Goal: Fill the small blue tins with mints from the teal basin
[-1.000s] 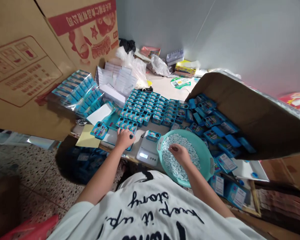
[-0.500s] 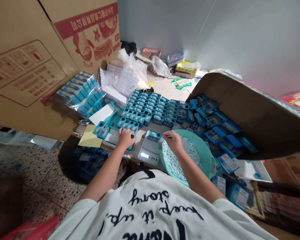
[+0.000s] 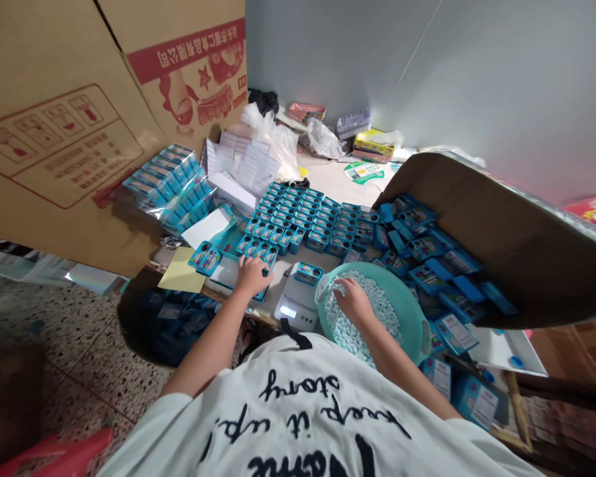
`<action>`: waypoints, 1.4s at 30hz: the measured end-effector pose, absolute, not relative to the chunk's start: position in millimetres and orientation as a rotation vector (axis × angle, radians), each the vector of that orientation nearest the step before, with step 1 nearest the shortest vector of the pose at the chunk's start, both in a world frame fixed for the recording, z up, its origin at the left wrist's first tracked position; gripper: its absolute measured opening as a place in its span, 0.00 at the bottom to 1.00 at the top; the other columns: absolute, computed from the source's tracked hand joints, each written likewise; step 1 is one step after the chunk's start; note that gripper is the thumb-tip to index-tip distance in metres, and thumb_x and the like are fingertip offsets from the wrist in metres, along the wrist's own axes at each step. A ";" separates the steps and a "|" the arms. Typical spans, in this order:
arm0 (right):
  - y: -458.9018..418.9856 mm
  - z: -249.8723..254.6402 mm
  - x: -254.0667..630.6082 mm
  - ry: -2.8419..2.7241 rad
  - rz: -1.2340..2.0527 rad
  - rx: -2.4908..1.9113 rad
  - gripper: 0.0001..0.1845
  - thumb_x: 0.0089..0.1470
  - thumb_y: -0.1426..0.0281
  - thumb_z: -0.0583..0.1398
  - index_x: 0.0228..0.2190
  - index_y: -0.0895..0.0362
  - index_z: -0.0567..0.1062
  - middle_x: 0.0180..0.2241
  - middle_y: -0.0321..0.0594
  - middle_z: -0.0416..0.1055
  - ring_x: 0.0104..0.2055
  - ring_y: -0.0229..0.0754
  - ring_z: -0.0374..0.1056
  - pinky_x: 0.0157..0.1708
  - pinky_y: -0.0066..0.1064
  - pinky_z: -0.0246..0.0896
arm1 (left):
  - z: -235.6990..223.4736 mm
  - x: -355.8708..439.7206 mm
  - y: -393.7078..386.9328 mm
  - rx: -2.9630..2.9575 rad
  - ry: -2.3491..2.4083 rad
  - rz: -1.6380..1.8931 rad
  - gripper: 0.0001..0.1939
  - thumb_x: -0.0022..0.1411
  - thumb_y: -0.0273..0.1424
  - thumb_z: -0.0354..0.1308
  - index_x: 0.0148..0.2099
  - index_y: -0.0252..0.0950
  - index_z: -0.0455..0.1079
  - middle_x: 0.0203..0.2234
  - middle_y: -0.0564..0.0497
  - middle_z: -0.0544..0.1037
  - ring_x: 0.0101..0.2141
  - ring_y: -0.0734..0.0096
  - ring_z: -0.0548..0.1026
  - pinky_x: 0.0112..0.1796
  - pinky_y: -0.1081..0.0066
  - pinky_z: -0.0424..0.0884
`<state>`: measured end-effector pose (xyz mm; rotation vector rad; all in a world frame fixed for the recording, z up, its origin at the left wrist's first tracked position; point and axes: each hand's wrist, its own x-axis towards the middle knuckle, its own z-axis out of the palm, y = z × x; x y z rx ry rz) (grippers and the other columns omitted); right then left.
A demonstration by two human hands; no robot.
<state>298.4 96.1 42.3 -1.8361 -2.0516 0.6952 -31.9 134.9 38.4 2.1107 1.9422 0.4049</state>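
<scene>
My left hand has its fingers curled round a small dark round piece, beside a row of small blue tins with printed tops. My right hand is over small white pellets in a turquoise basin. Its thumb and fingers are slightly apart, with the tips at the pellets. Between my hands stands a white digital scale with a lit display. One blue tin rests on its far part.
Rows of blue tins stand behind the scale. A tipped brown carton spills more tins at right. Wrapped tins lean by a tall cardboard box at left. A yellow paper lies at the table edge.
My right hand has moved from beside the tin on the scale, right and down to the pellets in the basin. My left hand stays by the tins. The view has shifted slightly.
</scene>
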 end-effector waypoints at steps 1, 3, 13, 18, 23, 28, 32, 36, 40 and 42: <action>89.0 38.3 302.8 -2.083 0.729 -1.859 0.17 0.60 0.68 0.57 0.49 0.59 0.76 0.50 0.52 0.72 0.52 0.52 0.69 0.55 0.41 0.63 | 38.5 -31.8 134.9 2.110 1.942 0.401 0.07 0.57 0.38 0.60 0.33 0.43 0.78 0.37 0.49 0.78 0.46 0.56 0.71 0.65 0.48 0.45; 76.2 31.6 308.4 -2.142 0.770 -1.862 0.20 0.58 0.68 0.60 0.51 0.60 0.74 0.52 0.53 0.71 0.54 0.53 0.68 0.57 0.42 0.61 | 38.8 -31.7 134.8 2.109 1.943 0.395 0.08 0.57 0.38 0.60 0.33 0.42 0.78 0.37 0.49 0.78 0.46 0.56 0.71 0.64 0.48 0.46; 63.9 32.6 314.5 -2.231 0.787 -1.906 0.13 0.57 0.71 0.60 0.44 0.57 0.78 0.45 0.48 0.72 0.49 0.50 0.69 0.51 0.36 0.62 | 39.3 -31.9 135.3 2.121 1.952 0.379 0.09 0.58 0.39 0.60 0.33 0.42 0.78 0.37 0.49 0.78 0.46 0.56 0.71 0.65 0.49 0.45; 64.9 35.6 317.9 -2.183 0.819 -1.912 0.10 0.58 0.72 0.59 0.39 0.56 0.80 0.42 0.46 0.74 0.44 0.46 0.71 0.47 0.33 0.62 | 38.7 -32.5 135.5 2.116 1.950 0.376 0.08 0.58 0.39 0.60 0.33 0.43 0.78 0.37 0.49 0.78 0.45 0.56 0.71 0.64 0.49 0.46; 64.1 34.1 322.5 -2.170 0.800 -1.933 0.11 0.58 0.72 0.57 0.38 0.56 0.80 0.42 0.46 0.75 0.44 0.47 0.72 0.46 0.34 0.63 | 37.7 -32.7 136.0 2.110 1.944 0.384 0.09 0.58 0.40 0.60 0.33 0.44 0.78 0.37 0.49 0.78 0.46 0.56 0.71 0.65 0.49 0.45; 66.1 35.6 319.5 -2.140 0.688 -1.930 0.13 0.58 0.69 0.58 0.42 0.57 0.80 0.44 0.50 0.74 0.47 0.51 0.71 0.48 0.38 0.64 | 37.4 -32.5 134.6 2.109 1.942 0.412 0.09 0.58 0.40 0.61 0.33 0.43 0.78 0.37 0.49 0.78 0.46 0.55 0.72 0.64 0.48 0.46; 88.0 46.6 295.5 -2.121 0.528 -1.746 0.18 0.61 0.66 0.57 0.50 0.57 0.76 0.50 0.50 0.72 0.52 0.53 0.68 0.53 0.42 0.63 | 39.4 -31.5 133.0 2.109 1.939 0.436 0.07 0.58 0.38 0.62 0.32 0.42 0.78 0.36 0.49 0.78 0.45 0.55 0.72 0.64 0.46 0.48; 126.5 59.9 254.0 -2.299 0.531 -1.702 0.32 0.57 0.67 0.61 0.62 0.54 0.64 0.62 0.52 0.63 0.62 0.58 0.60 0.58 0.48 0.58 | 51.1 -29.1 128.1 2.141 1.917 0.490 0.08 0.59 0.40 0.63 0.38 0.42 0.78 0.39 0.49 0.78 0.48 0.57 0.73 0.65 0.48 0.47; 155.9 67.8 224.0 -2.489 0.667 -1.729 0.28 0.52 0.75 0.61 0.56 0.58 0.71 0.55 0.55 0.71 0.55 0.59 0.68 0.54 0.48 0.61 | 70.7 -28.4 108.8 2.206 1.925 0.685 0.09 0.64 0.39 0.61 0.42 0.42 0.77 0.42 0.49 0.78 0.49 0.61 0.73 0.67 0.54 0.44; 164.2 74.5 217.8 -2.528 0.709 -1.670 0.25 0.50 0.78 0.60 0.51 0.60 0.75 0.50 0.53 0.75 0.51 0.56 0.71 0.50 0.44 0.64 | 76.6 -32.3 93.0 2.162 2.028 0.807 0.10 0.65 0.40 0.60 0.44 0.41 0.77 0.43 0.47 0.77 0.49 0.58 0.72 0.65 0.52 0.47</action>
